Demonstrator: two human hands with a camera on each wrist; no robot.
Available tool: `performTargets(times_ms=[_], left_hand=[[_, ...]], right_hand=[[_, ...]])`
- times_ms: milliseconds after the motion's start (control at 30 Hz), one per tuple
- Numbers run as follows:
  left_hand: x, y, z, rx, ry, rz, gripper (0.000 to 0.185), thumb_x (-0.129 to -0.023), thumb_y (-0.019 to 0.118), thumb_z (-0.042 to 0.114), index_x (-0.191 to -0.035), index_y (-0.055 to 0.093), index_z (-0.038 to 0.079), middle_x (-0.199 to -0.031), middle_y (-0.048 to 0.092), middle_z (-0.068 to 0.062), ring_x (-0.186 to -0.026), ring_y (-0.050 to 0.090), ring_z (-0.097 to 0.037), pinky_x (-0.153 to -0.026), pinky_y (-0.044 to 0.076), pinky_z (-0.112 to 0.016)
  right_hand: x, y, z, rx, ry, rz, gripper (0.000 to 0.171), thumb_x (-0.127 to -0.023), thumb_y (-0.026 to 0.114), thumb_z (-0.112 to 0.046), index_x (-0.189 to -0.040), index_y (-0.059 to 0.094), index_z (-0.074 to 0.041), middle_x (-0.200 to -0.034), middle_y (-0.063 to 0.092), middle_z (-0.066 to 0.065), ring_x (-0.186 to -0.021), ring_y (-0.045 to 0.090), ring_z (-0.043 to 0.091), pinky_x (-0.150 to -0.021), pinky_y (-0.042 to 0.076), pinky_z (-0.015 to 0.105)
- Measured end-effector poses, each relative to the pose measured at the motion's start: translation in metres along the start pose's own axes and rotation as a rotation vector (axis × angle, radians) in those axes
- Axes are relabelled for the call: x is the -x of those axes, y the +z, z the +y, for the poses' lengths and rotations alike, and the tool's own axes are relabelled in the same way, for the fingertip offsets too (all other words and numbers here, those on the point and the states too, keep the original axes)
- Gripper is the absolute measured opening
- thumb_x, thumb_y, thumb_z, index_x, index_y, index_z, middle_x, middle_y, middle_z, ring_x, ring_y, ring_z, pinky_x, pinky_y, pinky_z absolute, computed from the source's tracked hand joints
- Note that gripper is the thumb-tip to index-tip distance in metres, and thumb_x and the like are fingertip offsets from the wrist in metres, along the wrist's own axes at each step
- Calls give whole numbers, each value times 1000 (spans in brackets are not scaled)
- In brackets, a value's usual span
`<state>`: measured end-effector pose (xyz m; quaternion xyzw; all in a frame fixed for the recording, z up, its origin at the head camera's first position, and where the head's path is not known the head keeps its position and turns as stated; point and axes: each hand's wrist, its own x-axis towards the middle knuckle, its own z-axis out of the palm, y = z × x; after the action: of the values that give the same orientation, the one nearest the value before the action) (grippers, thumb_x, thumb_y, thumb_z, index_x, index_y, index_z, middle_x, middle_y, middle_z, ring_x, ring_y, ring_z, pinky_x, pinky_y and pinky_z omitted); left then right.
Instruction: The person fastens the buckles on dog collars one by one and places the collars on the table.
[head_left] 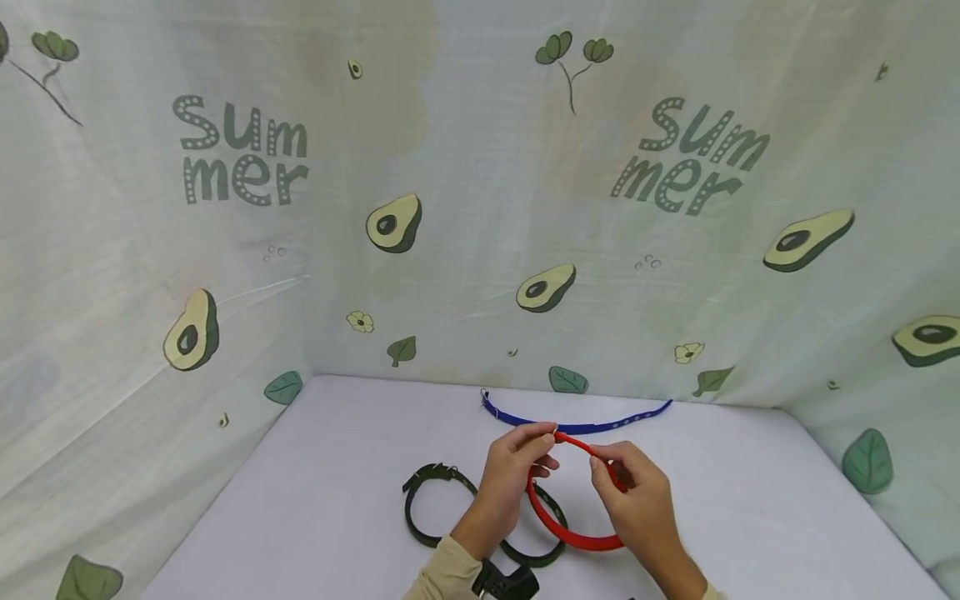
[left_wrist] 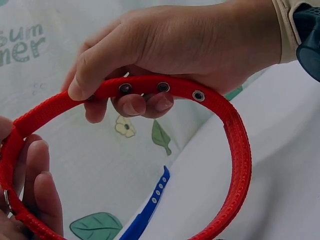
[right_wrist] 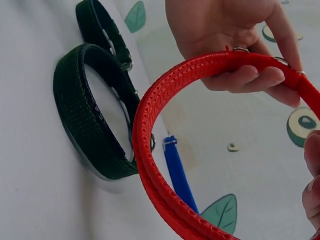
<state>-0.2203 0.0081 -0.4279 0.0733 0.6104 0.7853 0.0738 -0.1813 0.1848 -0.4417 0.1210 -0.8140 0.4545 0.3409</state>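
A red dog collar (head_left: pixel 576 537), bent into a large loop, is held up over the table between both hands. My left hand (head_left: pixel 506 471) grips it by the buckle end, where metal fittings show in the right wrist view. With thumb and fingers, my right hand (head_left: pixel 637 496) pinches the strap near its metal eyelets, which line the top of the collar (left_wrist: pixel 220 102) in the left wrist view. The strap end runs between the two hands. Below the wrists and the red loop lie two dark green collars (head_left: pixel 410 515), partly hidden by my left arm.
A blue collar (head_left: pixel 585 428) lies stretched out at the back of the white table (head_left: pixel 315 483), its eyelet end to the right. Behind the table hangs a cloth (head_left: pixel 480 167) printed with avocados and leaves. A dark device (head_left: pixel 513 581) is strapped to my left wrist.
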Motion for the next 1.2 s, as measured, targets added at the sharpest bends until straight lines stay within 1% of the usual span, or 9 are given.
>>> performTargets(times_ms=[200,333,400,567,667,800,933,1033,1200], left_hand=[[-1,-1,2,-5,-3,-25,28,-93,72,27,-118,73,13,-105,71,-6,-84,69,-21,-78,55,-31],[0,1,5,-18,2,-64,32,-93,72,25,-121,70,10,-106,73,-6,-87,69,-23,-80,56,-33],[0,1,5,-22,-2,-75,33,-93,73,25,-122,69,10,-107,73,-7,-87,69,-23,-81,56,-33],[3,4,3,-21,-23,-100,30,-92,73,24,-117,68,8,-106,74,-7,-85,69,-20,-81,55,-32],[4,4,1,-20,-24,-110,29,-93,73,23,-115,68,5,-104,74,-7,-87,69,-19,-81,55,-31],[4,6,0,-20,-18,-100,28,-93,73,22,-113,68,3,-101,73,-7,-90,68,-19,-84,54,-31],[5,9,-2,-10,-7,-90,28,-94,71,26,-111,70,3,-100,72,-6,-94,68,-20,-86,53,-31],[7,12,-5,17,18,-47,28,-95,71,28,-113,70,6,-101,71,-6,-96,68,-23,-89,53,-34],[8,17,-6,59,73,25,26,-95,71,25,-113,70,6,-103,69,-8,-99,66,-23,-91,52,-38]], right_hand=[[-2,0,3,109,-165,25,31,-76,81,6,-97,72,-15,-88,62,-11,-68,52,7,-57,50,17],[-3,-1,5,128,-266,45,36,-73,82,9,-99,73,-14,-91,64,-8,-70,53,9,-59,50,14],[-3,-1,4,124,-286,52,37,-72,82,9,-100,73,-13,-91,64,-7,-70,54,9,-59,50,14],[-2,-1,2,111,-251,13,33,-76,79,7,-102,72,-13,-90,63,-8,-68,51,8,-56,49,16],[-1,1,2,111,-236,13,32,-77,79,7,-102,72,-13,-88,63,-9,-66,50,6,-54,48,17],[0,5,1,95,-212,31,36,-76,80,7,-108,70,-8,-86,65,-7,-62,51,5,-53,48,17],[2,8,0,70,-163,32,42,-76,80,7,-114,68,-6,-84,64,-6,-59,51,5,-53,47,16],[3,8,-3,25,-93,3,41,-78,80,7,-116,67,-7,-85,64,-6,-58,52,5,-52,48,18],[3,6,-7,-97,44,-89,36,-88,74,0,-122,64,-4,-88,64,-4,-59,60,8,-52,54,26]])
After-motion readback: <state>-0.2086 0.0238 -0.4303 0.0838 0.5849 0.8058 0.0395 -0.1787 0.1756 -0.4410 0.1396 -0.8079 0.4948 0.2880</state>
